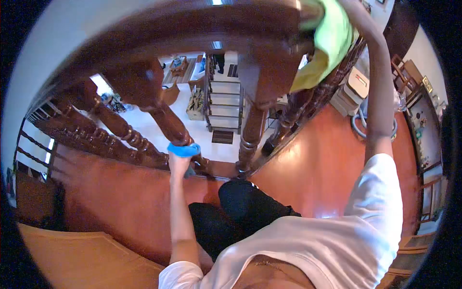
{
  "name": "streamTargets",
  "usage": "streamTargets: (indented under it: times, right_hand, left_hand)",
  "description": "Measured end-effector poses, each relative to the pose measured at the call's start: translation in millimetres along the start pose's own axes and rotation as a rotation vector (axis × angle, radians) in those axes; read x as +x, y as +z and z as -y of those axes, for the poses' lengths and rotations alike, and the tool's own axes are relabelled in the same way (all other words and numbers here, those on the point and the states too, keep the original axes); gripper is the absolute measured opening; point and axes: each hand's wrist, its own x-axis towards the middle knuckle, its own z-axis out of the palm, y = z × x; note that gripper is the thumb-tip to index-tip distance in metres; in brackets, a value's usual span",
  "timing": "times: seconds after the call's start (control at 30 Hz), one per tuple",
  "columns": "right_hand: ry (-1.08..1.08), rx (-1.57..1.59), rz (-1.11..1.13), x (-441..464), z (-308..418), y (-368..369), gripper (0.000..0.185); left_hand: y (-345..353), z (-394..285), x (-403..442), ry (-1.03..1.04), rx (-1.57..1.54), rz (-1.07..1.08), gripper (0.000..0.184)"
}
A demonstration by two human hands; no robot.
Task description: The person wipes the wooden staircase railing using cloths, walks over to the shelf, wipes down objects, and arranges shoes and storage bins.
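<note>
My left hand (179,164) is closed around a blue cloth (185,150), which wraps the lower part of a turned dark wooden baluster (166,123). High at the right, my right arm reaches up to the top of the railing. There my right hand (347,6) grips a yellow-green cloth (332,43) against the dark wooden handrail (207,26). The cloth hangs down beside the post, blurred by motion. Most of the right hand's fingers are hidden by the cloth and the frame edge.
More balusters (252,130) line the railing on both sides. Beyond them, a lower floor shows stairs (224,98) and a wooden table (178,65). Beige boxes (351,91) and a grey hose (358,127) stand right. Wooden furniture (82,250) is lower left.
</note>
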Motion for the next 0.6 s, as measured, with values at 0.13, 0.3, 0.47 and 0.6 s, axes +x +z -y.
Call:
streamTargets:
  times: [0.13,0.3,0.47,0.6]
  right_hand:
    - [0.031,0.219,0.012,-27,59,41,0.041]
    - [0.230,0.395,-0.047,-42,66,46,0.023]
    - [-0.073,-0.055,-0.019,-36,54,51,0.025]
    - [0.072,-0.124,0.125,-13,0,19,0.033]
  left_hand:
    - [-52,-5,-2,-0.388,-0.338,0.097,0.015]
    - [-147,-163,-8,-0.184,-0.397,-0.535,0.017]
    - [-164,-323,54,0.039,-0.443,-0.849,0.012]
    - [-120,-371,104,0.306,0.281,0.228,0.047]
